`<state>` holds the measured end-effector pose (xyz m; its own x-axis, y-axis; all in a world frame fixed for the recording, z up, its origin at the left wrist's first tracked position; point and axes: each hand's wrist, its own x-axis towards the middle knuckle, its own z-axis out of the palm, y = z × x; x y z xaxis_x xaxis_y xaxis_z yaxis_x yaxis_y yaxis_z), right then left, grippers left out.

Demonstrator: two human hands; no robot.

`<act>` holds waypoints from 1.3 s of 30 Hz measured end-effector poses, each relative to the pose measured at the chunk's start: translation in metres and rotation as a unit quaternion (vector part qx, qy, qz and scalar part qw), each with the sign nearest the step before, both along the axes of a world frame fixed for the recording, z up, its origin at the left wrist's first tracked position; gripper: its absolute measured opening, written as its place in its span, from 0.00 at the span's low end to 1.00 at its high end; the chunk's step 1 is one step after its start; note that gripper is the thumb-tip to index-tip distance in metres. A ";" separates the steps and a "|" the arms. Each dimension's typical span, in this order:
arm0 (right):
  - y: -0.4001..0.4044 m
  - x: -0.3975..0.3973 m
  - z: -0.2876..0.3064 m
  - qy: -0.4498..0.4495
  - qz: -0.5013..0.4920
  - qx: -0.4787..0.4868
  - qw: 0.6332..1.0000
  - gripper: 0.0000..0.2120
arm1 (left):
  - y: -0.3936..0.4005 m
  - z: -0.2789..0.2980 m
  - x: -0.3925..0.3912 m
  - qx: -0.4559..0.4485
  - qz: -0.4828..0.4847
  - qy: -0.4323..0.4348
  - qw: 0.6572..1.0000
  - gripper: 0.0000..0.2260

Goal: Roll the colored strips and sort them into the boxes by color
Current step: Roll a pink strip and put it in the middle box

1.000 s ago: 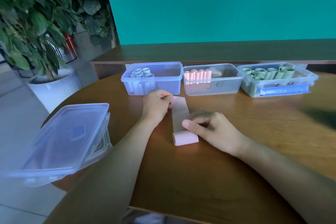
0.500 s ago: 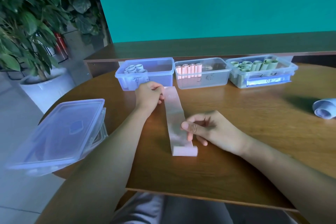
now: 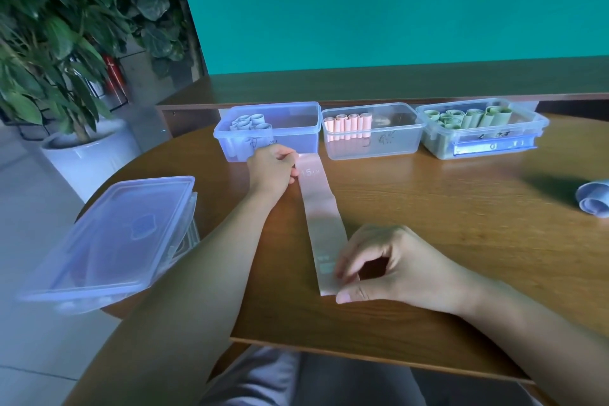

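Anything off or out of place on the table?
A lidded box hangs well over the table's left edge, and a blue roll lies loose at far right, outside the blue box.

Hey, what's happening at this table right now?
A person has a pink strip laid out flat on the wooden table. The left hand holds its far end, the right hand pinches the near end; it isn't rolled. Behind stand three open boxes: the blue box with blue rolls, the clear box with pink rolls, the third box with green rolls.
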<state>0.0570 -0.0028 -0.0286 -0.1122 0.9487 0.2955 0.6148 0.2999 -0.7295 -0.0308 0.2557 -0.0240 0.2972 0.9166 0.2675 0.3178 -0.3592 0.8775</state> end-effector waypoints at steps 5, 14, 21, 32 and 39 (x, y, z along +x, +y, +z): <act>0.000 0.000 0.001 0.058 -0.043 -0.015 0.997 0.17 | 0.000 0.004 -0.003 -0.011 -0.022 -0.055 0.998 0.06; 0.040 0.013 0.021 0.126 -0.267 0.029 0.955 0.11 | -0.027 0.043 -0.006 -0.004 -0.065 -0.193 0.979 0.02; 0.062 0.017 0.109 0.190 -0.205 0.073 0.957 0.20 | -0.090 0.135 -0.030 0.098 -0.159 -0.206 0.961 0.02; 0.025 -0.019 0.192 0.246 -0.121 0.106 0.956 0.12 | -0.144 0.241 -0.076 0.115 -0.200 -0.166 0.959 0.07; 0.005 -0.028 0.199 0.250 -0.096 0.114 0.957 0.10 | -0.158 0.262 -0.090 0.130 -0.207 -0.120 0.962 0.06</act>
<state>0.0293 0.0018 0.1702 0.2671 0.8424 0.4680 0.2665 0.4021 -0.8759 -0.1210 0.0980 0.2381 0.5230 0.6255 0.5790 -0.1005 -0.6293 0.7707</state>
